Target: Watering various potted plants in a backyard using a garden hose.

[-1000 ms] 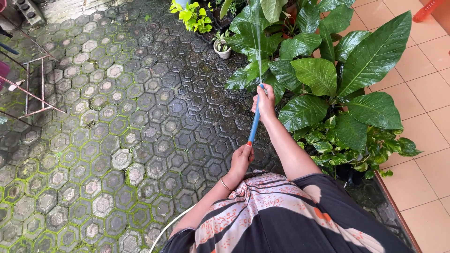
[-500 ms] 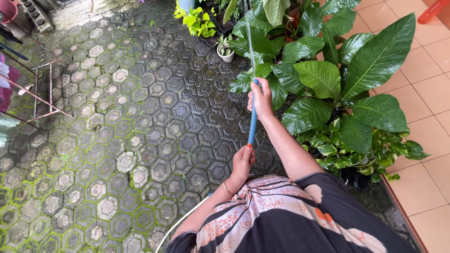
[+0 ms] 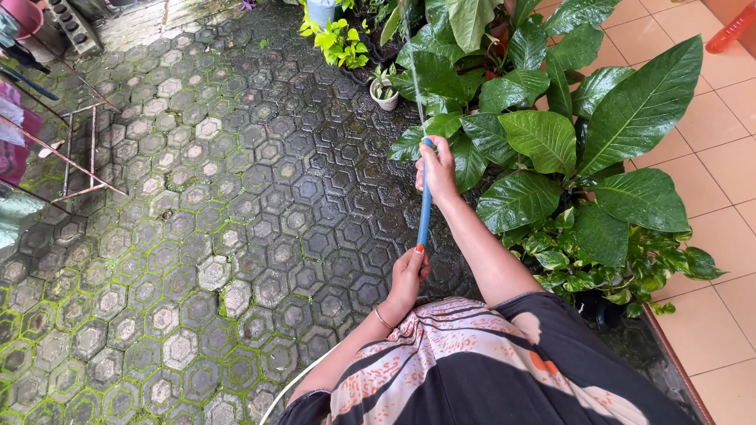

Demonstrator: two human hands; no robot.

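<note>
I hold a blue hose with both hands. My right hand grips its far end, thumb near the nozzle. A thin jet of water shoots from there toward the plants at the back. My left hand clasps the hose lower down, close to my body; a thin bracelet sits on that wrist. A large-leafed green plant stands just right of my right hand.
Wet hexagonal paving stones with moss cover the ground. A small white pot and a yellow-green plant stand at the back. A metal rack with clothes is at the left. Orange tiles lie at the right.
The view has tilted slightly, showing more of the plants at the back. Both hands keep their grip on the hose, and the jet still points at the far plants.
</note>
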